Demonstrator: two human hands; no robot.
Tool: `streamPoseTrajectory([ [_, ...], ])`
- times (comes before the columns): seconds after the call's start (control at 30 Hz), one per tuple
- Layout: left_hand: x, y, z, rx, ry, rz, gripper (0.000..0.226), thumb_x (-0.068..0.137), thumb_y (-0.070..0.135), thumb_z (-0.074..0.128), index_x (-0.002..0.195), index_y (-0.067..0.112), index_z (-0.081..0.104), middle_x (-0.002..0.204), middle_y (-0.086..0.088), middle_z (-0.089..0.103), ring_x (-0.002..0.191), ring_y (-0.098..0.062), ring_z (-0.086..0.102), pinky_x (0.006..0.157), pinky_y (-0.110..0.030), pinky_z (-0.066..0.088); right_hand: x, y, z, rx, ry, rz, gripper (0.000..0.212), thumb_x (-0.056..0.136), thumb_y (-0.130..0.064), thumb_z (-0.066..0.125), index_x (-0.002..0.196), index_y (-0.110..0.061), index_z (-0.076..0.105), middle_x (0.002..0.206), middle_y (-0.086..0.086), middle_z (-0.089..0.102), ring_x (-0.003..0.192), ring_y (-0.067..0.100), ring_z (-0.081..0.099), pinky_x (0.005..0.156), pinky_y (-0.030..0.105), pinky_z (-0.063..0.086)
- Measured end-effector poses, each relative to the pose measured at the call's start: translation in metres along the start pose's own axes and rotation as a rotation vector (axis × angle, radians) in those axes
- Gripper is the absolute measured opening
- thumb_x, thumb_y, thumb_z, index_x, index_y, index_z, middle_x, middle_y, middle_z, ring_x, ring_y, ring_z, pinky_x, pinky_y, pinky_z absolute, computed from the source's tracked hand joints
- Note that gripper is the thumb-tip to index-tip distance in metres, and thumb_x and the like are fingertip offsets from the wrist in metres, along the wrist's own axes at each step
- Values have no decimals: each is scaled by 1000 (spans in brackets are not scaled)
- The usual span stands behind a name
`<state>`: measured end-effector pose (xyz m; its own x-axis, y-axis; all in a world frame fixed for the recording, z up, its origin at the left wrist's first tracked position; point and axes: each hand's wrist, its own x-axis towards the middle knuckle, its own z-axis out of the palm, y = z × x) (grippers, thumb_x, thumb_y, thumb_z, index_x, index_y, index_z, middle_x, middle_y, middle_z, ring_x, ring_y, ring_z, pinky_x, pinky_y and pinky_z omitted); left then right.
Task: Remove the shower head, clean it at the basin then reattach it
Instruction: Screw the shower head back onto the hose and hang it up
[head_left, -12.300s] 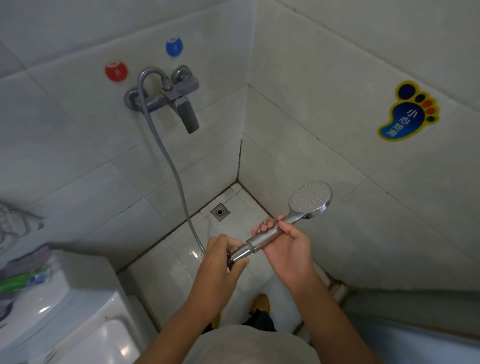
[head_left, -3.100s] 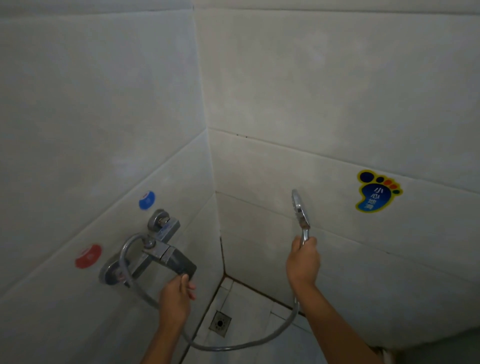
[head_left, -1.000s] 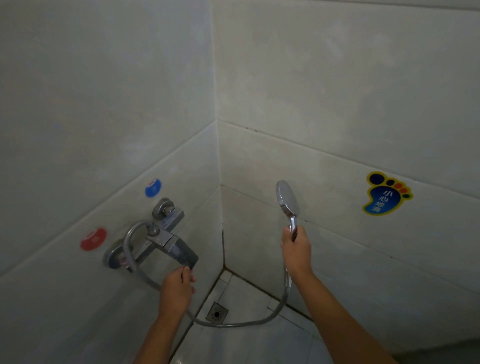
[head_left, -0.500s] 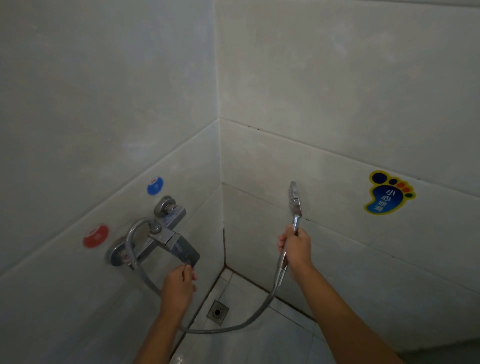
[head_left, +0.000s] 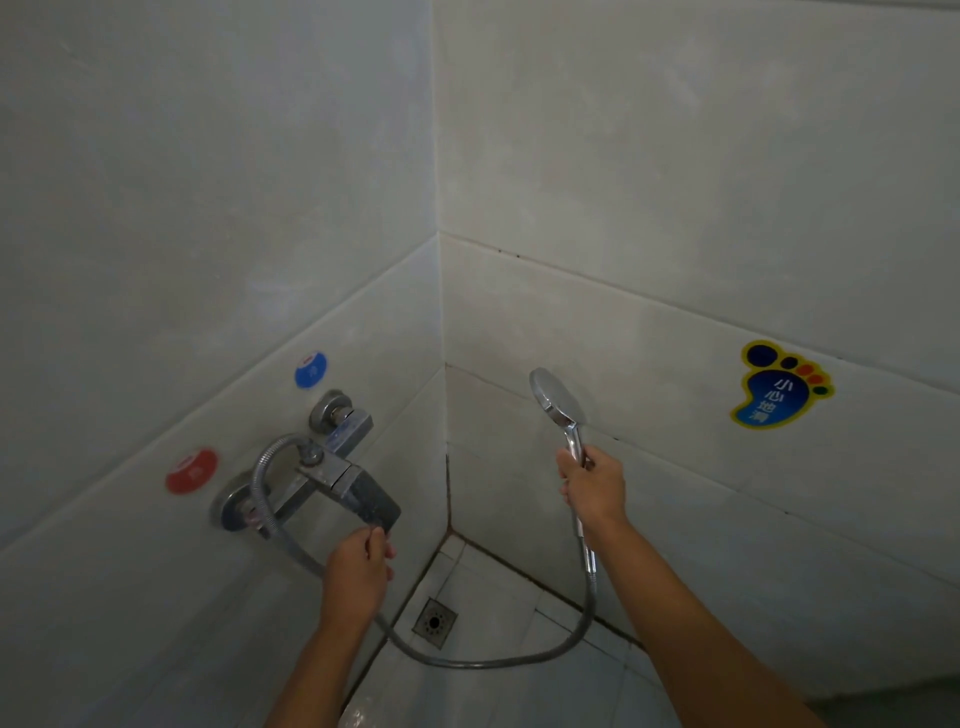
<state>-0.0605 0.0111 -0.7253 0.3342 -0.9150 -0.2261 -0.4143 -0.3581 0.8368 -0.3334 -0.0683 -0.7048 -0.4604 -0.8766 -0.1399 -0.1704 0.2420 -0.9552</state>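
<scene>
The right hand (head_left: 592, 486) grips the handle of the shower head (head_left: 557, 401), holding it upright near the right wall, just right of the room's corner; the hose (head_left: 498, 662) hangs from the handle in a loop above the floor and runs back to the mixer tap (head_left: 322, 470) on the left wall. The left hand (head_left: 358, 569) has its fingers curled at the end of the tap lever (head_left: 371, 501); a floor drain (head_left: 435, 621) sits in the corner, and a foot-shaped sticker (head_left: 779, 387) is on the right wall.

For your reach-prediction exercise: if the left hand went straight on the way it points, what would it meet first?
Probably the dark metal mixer lever: the left hand points up at its lower end, fingertips about touching it, though depth is unclear.
</scene>
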Motion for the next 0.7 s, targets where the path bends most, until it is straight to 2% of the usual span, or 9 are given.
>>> streamPoseTrajectory([
  [0.1,0,0,0,-4,1,-3,33,101,13,42,82,1,65,72,-11,65,52,-17,58,51,-25,42,-1,-4,-1,-60,10,-24,37,72,-34,64,67,-1,47,56,4,43,52,17,41,53,32,35],
  [0.27,-1,0,1,6,2,4,32,101,14,41,83,2,65,73,-9,65,54,-16,58,51,-23,40,2,-15,-9,-193,-6,-83,17,79,-14,71,71,-3,62,56,1,46,52,16,41,54,28,34],
  [0.37,0,-1,1,3,4,3,31,101,14,41,84,4,65,75,-9,66,56,-17,59,52,-24,41,5,-22,-10,-258,-13,-142,15,77,-13,73,68,-8,62,55,-1,45,53,14,40,53,30,32],
  [0.53,2,-3,3,-1,21,7,33,101,13,42,81,2,65,73,-10,65,53,-18,59,53,-26,43,6,-31,-6,-230,-33,-141,35,76,-10,73,53,-22,49,50,-6,39,48,9,34,49,28,28],
  [0.6,3,-4,3,3,22,7,33,101,14,42,80,3,65,73,-10,66,54,-18,60,53,-26,43,7,-30,-4,-210,-47,-137,32,76,-12,72,54,-19,50,51,-4,40,50,12,36,51,28,30],
  [0.7,4,-7,4,-3,18,0,32,101,14,42,82,3,65,74,-10,66,54,-18,59,53,-26,43,8,-25,0,-136,-71,-114,18,73,-20,67,66,-8,56,55,-1,43,54,15,40,56,28,36],
])
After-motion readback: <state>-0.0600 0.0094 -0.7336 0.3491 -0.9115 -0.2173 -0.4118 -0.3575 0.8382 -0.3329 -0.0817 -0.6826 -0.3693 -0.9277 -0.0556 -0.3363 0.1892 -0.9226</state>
